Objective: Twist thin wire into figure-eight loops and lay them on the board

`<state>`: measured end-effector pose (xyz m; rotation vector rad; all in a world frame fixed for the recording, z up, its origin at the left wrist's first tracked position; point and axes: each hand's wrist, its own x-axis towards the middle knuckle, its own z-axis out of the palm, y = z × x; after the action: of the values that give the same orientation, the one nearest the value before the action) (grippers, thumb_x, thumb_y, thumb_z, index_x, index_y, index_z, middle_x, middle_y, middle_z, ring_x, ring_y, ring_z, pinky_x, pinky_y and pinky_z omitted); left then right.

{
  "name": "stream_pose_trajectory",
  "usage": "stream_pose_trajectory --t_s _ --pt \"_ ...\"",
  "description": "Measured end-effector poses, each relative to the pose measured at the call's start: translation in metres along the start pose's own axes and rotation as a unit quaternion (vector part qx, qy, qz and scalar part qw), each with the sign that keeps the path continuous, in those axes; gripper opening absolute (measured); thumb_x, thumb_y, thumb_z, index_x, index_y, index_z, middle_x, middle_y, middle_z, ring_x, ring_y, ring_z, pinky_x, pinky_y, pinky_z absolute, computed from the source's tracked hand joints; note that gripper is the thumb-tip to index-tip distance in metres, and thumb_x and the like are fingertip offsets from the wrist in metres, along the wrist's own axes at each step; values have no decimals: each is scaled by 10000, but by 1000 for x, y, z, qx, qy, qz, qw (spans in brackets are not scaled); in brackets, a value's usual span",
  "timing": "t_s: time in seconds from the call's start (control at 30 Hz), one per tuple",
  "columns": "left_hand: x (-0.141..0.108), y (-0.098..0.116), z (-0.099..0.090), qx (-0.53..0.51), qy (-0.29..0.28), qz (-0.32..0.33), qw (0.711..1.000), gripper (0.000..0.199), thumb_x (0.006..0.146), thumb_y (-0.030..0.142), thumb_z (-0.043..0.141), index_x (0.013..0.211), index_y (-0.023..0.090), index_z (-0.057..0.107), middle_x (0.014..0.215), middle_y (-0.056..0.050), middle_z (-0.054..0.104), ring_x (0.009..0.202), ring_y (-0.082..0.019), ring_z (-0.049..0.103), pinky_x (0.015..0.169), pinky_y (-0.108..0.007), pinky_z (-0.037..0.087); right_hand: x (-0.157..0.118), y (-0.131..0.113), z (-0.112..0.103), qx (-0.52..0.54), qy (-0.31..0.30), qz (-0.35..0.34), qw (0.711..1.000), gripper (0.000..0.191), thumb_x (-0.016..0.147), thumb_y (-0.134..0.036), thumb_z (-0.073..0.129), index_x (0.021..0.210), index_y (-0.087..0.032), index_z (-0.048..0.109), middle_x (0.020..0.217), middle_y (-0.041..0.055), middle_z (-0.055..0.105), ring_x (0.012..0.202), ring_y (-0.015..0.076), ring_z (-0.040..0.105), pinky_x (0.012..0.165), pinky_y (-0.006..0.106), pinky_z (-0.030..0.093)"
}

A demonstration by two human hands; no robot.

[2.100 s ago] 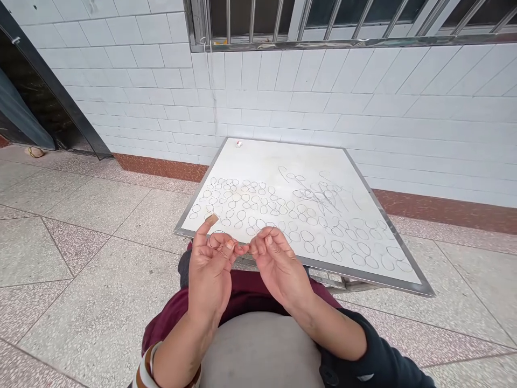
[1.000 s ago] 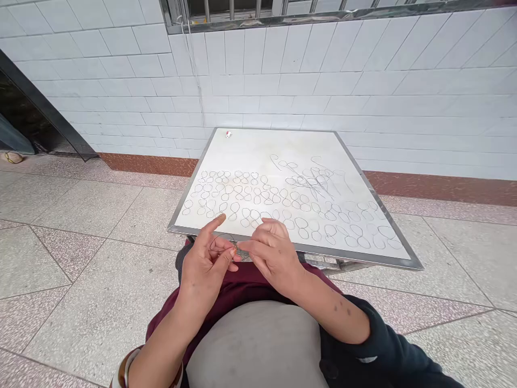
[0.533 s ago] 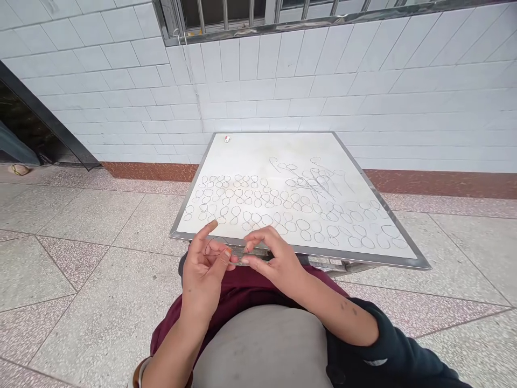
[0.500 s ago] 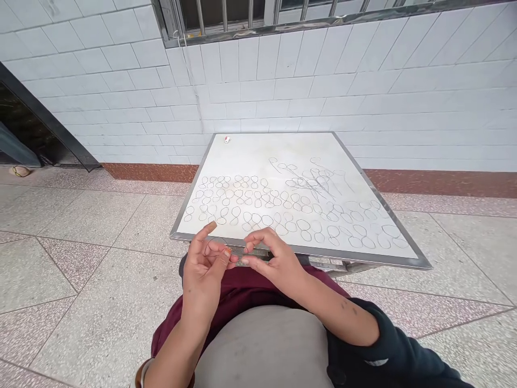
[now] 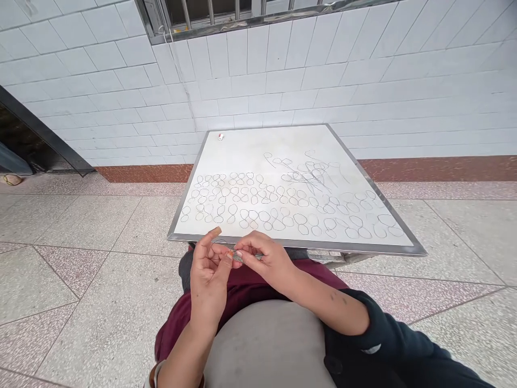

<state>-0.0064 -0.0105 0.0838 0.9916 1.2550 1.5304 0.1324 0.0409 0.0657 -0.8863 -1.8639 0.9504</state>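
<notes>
Just over the near edge of a white board (image 5: 258, 145), my two hands meet fingertip to fingertip. My left hand (image 5: 212, 264) pinches a tiny orange piece (image 5: 230, 254) between thumb and fingers, its index finger raised. A thin dark strand seems to curve by those fingers, too fine to follow. My right hand (image 5: 260, 256) is closed in a pinch right beside the orange piece; what its fingertips grip is hidden. Rows of thin dark figure-eight loops (image 5: 270, 216), wire-like, lie across the near half of the board. A tangle of similar looped strands (image 5: 309, 175) lies farther back.
A small white-and-red object (image 5: 221, 137) sits in the board's far left corner. The board has a grey metal rim (image 5: 297, 246). Behind stands a white tiled wall (image 5: 258, 81) with a barred window (image 5: 218, 16). A doorway (image 5: 24, 140) with a sandal (image 5: 12, 179) is at left.
My right hand has moved left, closing its thumb and fingers to a pinch against my left fingertips. My left hand still pinches the orange piece. The view has shifted slightly.
</notes>
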Motion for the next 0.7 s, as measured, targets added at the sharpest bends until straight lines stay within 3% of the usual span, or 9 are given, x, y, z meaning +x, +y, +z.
stream_pose_trajectory --t_s 0.23,0.5,0.7 --pt "-2 0 2 24 5 -10 1000 400 843 215 653 1225 289 558 790 57 567 700 -93 622 811 -280 523 -3 5 1 -119 13 -75 990 129 889 -126 506 848 -197 606 734 19 594 682 145 524 608 256 414" --pt "2 -5 8 17 13 -18 1000 389 827 210 664 1202 279 588 781 56 585 676 -82 609 764 -247 529 -6 5 6 -190 73 -77 976 143 882 -138 482 781 -191 569 706 15 573 621 137 511 528 248 364" --pt "4 -6 7 17 -17 -30 999 437 847 245 655 1269 291 552 788 49 584 714 -104 616 802 -283 533 -6 10 4 -207 57 -99 972 193 915 -130 446 802 -202 586 730 33 595 686 158 530 578 265 396"
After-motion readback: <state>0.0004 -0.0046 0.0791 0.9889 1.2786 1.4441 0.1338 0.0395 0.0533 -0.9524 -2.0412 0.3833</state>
